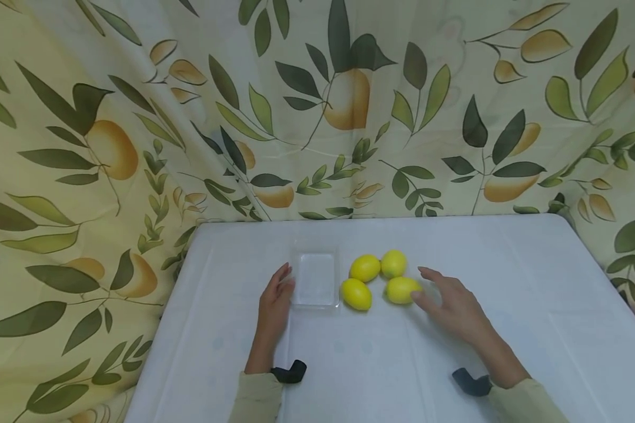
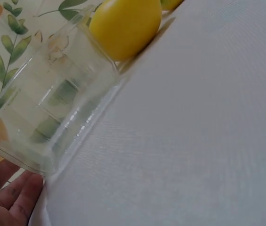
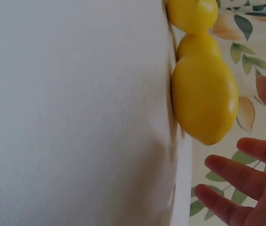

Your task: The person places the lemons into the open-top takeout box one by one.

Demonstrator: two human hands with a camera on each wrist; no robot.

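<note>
A clear plastic container (image 1: 317,306) sits on the white table, to the left of the lemons. My left hand (image 1: 277,301) is at its left side, fingers fairly straight along the wall. In the left wrist view, the left fingertips (image 2: 28,193) lie right at the container's corner (image 2: 48,165). Several yellow lemons form a loose cluster: a front-right lemon (image 1: 402,290), a front-left lemon (image 1: 356,295), and two behind. My right hand (image 1: 457,308) reaches in beside the front-right lemon, fingers spread, holding nothing. In the right wrist view, its fingertips are apart from the nearest lemon (image 3: 204,101).
A white cloth covers the table (image 1: 370,364). Behind it and along the left hangs a curtain (image 1: 307,147) printed with leaves and fruit. Black wrist straps (image 1: 291,372) show near both sleeves.
</note>
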